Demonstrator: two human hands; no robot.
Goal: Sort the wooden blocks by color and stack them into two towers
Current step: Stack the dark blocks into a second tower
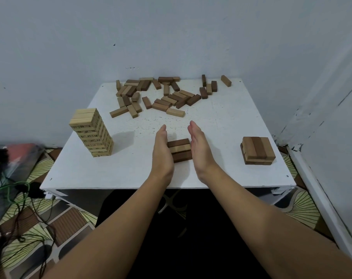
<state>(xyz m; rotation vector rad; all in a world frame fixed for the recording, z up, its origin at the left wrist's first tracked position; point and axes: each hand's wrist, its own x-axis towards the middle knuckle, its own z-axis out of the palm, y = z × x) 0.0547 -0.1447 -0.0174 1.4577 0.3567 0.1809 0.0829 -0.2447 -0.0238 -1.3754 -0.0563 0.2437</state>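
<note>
Three blocks lie side by side near the middle front of the white table: dark, light, dark. My left hand stands flat on edge against their left ends with straight fingers. My right hand does the same at their right ends. A tall tower of pale blocks stands at the left. A low stack of brown blocks, two layers high, sits at the right. Several loose light and dark blocks lie scattered across the far side of the table.
Walls close in behind the table and on its right. The table's front edge is just below my wrists. On the patterned floor to the left lie a dark bag and tangled cables.
</note>
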